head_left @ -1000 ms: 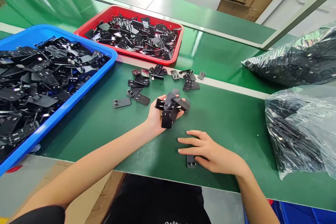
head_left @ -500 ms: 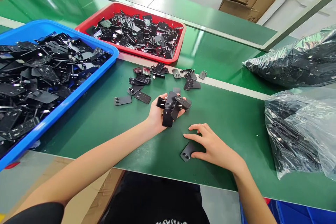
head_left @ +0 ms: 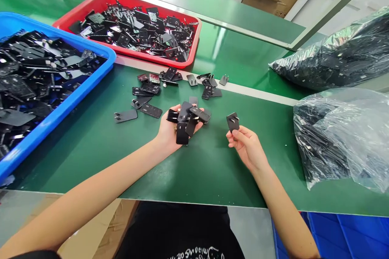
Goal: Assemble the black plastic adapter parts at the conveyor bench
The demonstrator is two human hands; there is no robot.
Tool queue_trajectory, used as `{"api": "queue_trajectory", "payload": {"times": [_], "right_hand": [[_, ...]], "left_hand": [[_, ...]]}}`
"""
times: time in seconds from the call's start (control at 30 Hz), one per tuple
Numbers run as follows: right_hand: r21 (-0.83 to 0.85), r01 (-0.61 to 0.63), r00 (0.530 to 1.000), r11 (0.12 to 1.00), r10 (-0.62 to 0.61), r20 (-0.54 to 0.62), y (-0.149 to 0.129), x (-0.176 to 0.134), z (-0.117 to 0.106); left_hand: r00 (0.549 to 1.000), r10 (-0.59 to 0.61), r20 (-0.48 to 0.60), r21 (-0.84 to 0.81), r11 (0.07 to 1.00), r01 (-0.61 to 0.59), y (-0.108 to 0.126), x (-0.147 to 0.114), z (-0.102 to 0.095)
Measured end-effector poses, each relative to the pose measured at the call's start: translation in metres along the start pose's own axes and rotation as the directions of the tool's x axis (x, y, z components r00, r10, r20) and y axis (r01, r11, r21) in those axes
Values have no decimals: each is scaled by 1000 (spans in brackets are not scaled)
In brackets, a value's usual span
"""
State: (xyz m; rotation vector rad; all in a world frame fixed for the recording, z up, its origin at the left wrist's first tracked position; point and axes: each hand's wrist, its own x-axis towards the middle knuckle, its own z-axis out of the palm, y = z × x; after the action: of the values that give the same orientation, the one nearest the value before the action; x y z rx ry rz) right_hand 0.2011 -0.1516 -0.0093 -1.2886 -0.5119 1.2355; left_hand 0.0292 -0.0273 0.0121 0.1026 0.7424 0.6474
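Several black plastic plates with metal plug pins are piled in my left hand, which is palm up above the green table. My right hand pinches one black plug plate by its lower end, its two pins facing up. It is held to the right of the pile, apart from it. Beyond my left hand, more loose plug plates are scattered on the table, some pins up, some flat. A single plug plate lies at the left of this group.
A blue tray heaped with black plug plates stands at the left. Behind it a red tray holds more of them. Two clear plastic bags of black pieces lie at the right. A cardboard box stands at the back.
My right hand has picked up the plug plate from the table near the front edge and raised it. My left hand still holds its pile. The camera view has shifted a little.
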Motion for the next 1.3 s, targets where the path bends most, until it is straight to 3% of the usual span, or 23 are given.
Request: {"api": "queue_trajectory", "payload": {"times": [0.17, 0.3, 0.57, 1.3], "right_hand": [[194, -94, 993, 977, 79, 84, 1, 2, 2], [278, -103, 992, 955, 79, 95, 1, 2, 2], [23, 21, 998, 1000, -23, 67, 5, 2, 5], [71, 123, 992, 990, -123, -15, 1, 8, -4]], "left_hand": [[1000, 9, 10, 18, 1000, -9, 0, -2, 2], [1000, 13, -7, 26, 1000, -13, -1, -1, 2], [1000, 13, 3, 47, 999, -13, -1, -1, 1], [1000, 17, 26, 81, 997, -19, -2, -1, 1]]}}
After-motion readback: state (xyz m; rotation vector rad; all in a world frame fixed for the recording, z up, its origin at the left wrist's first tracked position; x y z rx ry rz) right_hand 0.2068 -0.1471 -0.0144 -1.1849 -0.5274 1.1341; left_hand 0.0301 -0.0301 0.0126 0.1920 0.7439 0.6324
